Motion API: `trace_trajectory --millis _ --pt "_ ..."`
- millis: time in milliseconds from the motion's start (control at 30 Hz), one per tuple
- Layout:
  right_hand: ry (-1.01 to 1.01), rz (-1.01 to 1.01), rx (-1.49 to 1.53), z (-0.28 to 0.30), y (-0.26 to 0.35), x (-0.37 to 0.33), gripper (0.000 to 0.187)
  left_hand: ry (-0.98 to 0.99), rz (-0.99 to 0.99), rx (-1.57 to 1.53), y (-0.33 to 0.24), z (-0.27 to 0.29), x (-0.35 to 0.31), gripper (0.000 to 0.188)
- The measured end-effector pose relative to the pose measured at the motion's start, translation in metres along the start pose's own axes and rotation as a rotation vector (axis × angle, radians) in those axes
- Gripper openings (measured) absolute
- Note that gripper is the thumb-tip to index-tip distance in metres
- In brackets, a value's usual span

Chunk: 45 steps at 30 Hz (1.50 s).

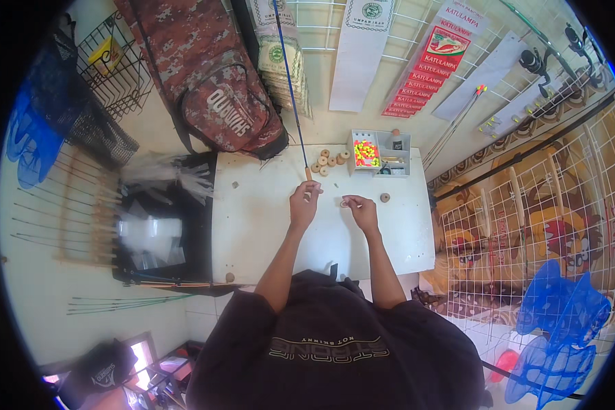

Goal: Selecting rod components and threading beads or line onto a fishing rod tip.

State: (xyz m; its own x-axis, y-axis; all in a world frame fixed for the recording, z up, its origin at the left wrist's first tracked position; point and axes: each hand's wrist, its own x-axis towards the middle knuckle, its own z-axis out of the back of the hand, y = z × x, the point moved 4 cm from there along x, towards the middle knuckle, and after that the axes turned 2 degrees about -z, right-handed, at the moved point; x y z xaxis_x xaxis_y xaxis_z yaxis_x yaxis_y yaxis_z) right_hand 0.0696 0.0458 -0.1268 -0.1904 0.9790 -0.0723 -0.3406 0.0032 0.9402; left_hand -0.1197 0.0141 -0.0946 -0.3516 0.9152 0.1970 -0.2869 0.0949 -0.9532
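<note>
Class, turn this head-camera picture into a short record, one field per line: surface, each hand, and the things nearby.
Surface: white table
Left hand: at the lower end of a thin blue rod; whether it grips it is unclear
Right hand: fingertips together at a small pale piece, details too small to tell
Beyond the hands: a cluster of round tan pieces beside a divided white tray
In the tray: bright multicoloured bits

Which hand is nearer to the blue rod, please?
Left: the left hand is at the lower end of the blue rod; the right hand is apart, farther right.
</note>
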Motion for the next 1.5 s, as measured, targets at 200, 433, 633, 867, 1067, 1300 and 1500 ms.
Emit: trace_trajectory --millis 200,433,633,867,1067,1300,1500 --pt "-0.077 0.071 -0.118 0.004 0.005 0.002 0.018 0.010 0.085 -0.048 -0.006 0.008 0.003 0.015" --pt "-0.171 0.331 -0.297 0.004 0.048 0.003 0.034 0.099 0.008 -0.002 -0.011 0.010 0.004 0.013" --pt "0.067 0.275 -0.156 -0.001 0.089 0.016 0.024 0.190 -0.045 -0.053 -0.020 -0.002 0.006 0.010" --pt "-0.180 0.355 -0.156 0.014 0.074 0.019 0.010 0.217 -0.117 0.210 -0.013 0.009 0.006 0.011" --pt "-0.429 0.343 -0.377 0.042 0.065 0.024 0.011 0.214 -0.135 0.164 -0.007 0.019 0.011 0.008" --pt "-0.501 0.340 -0.547 0.040 0.070 0.024 0.013 0.106 -0.009 -0.002 -0.023 0.024 0.021 0.010" --pt "-0.432 0.141 -0.517 0.045 0.049 0.031 0.019 0.046 -0.072 -0.005 -0.026 0.026 0.024 0.011"
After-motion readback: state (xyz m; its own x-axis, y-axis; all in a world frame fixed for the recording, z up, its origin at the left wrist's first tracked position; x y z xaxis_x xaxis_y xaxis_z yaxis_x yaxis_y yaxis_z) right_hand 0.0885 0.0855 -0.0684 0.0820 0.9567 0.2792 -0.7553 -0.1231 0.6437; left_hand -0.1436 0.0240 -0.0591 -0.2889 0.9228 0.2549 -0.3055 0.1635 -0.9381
